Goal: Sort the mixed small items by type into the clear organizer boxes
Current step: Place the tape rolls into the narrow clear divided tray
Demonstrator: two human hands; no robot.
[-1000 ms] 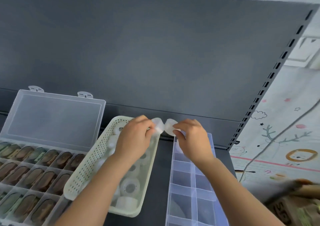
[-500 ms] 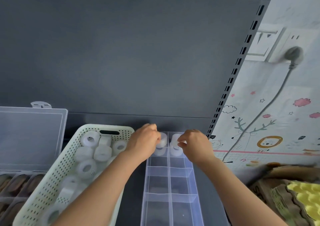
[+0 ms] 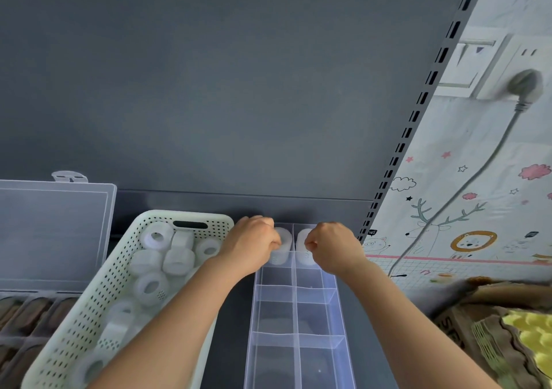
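Observation:
A clear divided organizer box (image 3: pixel 298 317) runs down the middle of the dark shelf. My left hand (image 3: pixel 252 243) pinches a white tape roll (image 3: pixel 283 239) in the box's far-left compartment. My right hand (image 3: pixel 334 246) pinches another white tape roll (image 3: pixel 302 237) in the far-right compartment. Both hands have curled fingers and sit side by side at the box's far end. A pale green perforated basket (image 3: pixel 98 296) to the left holds several more white tape rolls (image 3: pixel 149 287).
At the far left a second clear organizer (image 3: pixel 35 314) stands with its lid (image 3: pixel 53 233) open and brown items in its cells. The shelf's slotted upright (image 3: pixel 397 149) rises at the right. Cardboard with yellow foam (image 3: pixel 525 338) lies at the lower right.
Both hands came down from above the shelf with a tape roll each and now hold them inside the box's far compartments. The view has swung to the right.

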